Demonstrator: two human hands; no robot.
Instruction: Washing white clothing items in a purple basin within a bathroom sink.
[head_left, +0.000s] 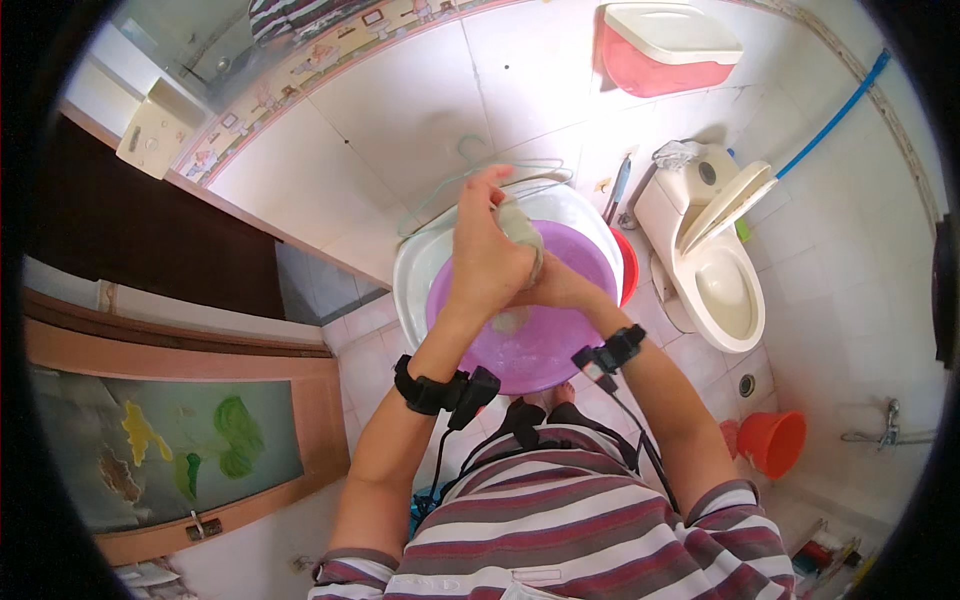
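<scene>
My left hand (487, 247) is raised over a purple plastic basin (487, 367), its thumb and fingers around a pale, wet-looking cloth (517, 229). Beneath the cloth, my right hand (559, 285) grips its lower part; my left hand partly hides those fingers. Soapy-looking water lies in the basin, with a pale patch (511, 319) showing below my wrists. The basin stands in a white sink (412, 277). Across the sink's back edge and the tiled wall rests a light green wire hanger (442, 184).
A toilet (731, 292) with raised lid stands at the right, a red basin (626, 262) beside the sink. An orange bucket (772, 444) is at the lower right, near a wall tap (891, 427). An open wood-framed door (319, 435) is at the left.
</scene>
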